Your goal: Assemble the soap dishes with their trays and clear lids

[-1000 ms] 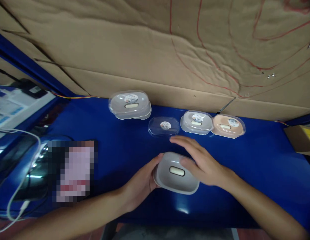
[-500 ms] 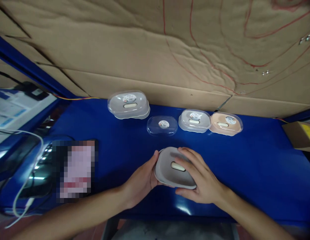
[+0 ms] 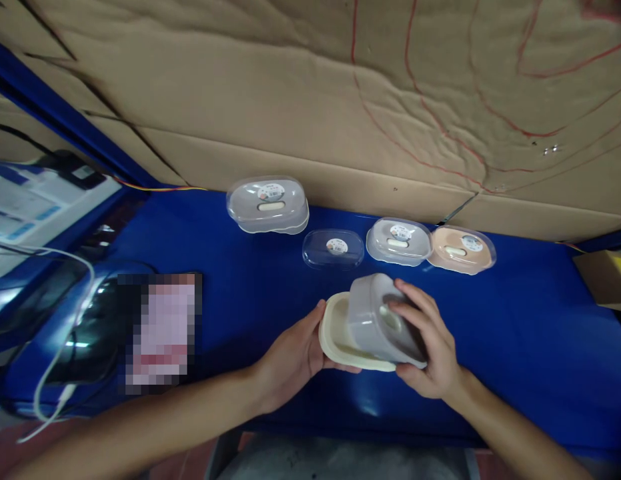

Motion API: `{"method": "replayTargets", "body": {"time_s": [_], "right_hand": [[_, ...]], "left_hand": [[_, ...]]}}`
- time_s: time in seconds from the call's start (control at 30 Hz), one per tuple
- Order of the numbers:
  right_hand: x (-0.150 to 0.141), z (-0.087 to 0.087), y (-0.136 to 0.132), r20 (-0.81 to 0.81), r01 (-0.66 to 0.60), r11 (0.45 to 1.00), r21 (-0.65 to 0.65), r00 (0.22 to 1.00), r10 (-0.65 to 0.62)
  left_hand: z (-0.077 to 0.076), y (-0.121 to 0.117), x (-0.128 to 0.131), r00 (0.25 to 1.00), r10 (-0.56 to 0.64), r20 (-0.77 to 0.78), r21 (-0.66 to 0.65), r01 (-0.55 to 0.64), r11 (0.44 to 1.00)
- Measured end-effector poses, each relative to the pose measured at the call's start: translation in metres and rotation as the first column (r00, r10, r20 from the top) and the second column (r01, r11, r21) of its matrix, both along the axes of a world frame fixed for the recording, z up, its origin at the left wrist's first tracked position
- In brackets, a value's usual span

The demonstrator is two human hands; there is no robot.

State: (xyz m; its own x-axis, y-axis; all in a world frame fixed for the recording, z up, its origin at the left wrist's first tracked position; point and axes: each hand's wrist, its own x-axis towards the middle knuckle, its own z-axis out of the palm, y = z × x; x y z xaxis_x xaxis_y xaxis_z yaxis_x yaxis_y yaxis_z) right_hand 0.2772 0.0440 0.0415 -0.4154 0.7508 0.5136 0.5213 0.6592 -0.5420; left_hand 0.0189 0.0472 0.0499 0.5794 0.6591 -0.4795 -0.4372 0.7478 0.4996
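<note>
My left hand (image 3: 300, 353) grips the left end of a cream oval soap dish base (image 3: 337, 327), thumb on its rim and fingers beneath. In my right hand (image 3: 433, 347) is the grey inner tray (image 3: 367, 313) of the soap dish, tilted up over the base's right part. An oval slot shows in the tray near my right fingertips. The tray's left end is lifted clear of the base; whether its lower right edge touches the base I cannot tell. Beyond the hands, a clear lid (image 3: 333, 250) with a round label lies flat on the blue table (image 3: 250, 287).
A lidded grey soap dish (image 3: 267, 207) stands at the back left, apparently stacked. Back right are a lidded grey one (image 3: 397, 243) and a peach one (image 3: 460, 250), side by side. A blurred-out phone-like object (image 3: 163, 333) and a white cable (image 3: 87, 280) lie left. Cardboard (image 3: 270, 100) walls the back.
My right hand closed on the grey tray, which was seated in the base, and tilted its left end up, uncovering the cream base. My left hand keeps its hold.
</note>
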Motion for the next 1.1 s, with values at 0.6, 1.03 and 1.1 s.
{"method": "replayTargets", "body": {"time_s": [0.6,1.03,1.1], "right_hand": [[-0.034,-0.008,0.057,0.327,-0.289,0.956,-0.053,0.899,0.290],[0.015,0.039,0.024,0.235,-0.134,0.956,-0.260,0.952,0.197],[0.025,0.042,-0.010,0.278,-0.155,0.942,-0.296,0.930,0.241]], "left_hand": [[-0.008,-0.023,0.003,0.942,-0.322,-0.091,-0.102,0.313,0.944],[-0.007,-0.014,-0.001,0.966,-0.130,-0.224,0.047,0.144,0.988],[-0.008,-0.013,-0.001,0.969,-0.113,-0.219,0.084,0.134,0.987]]}}
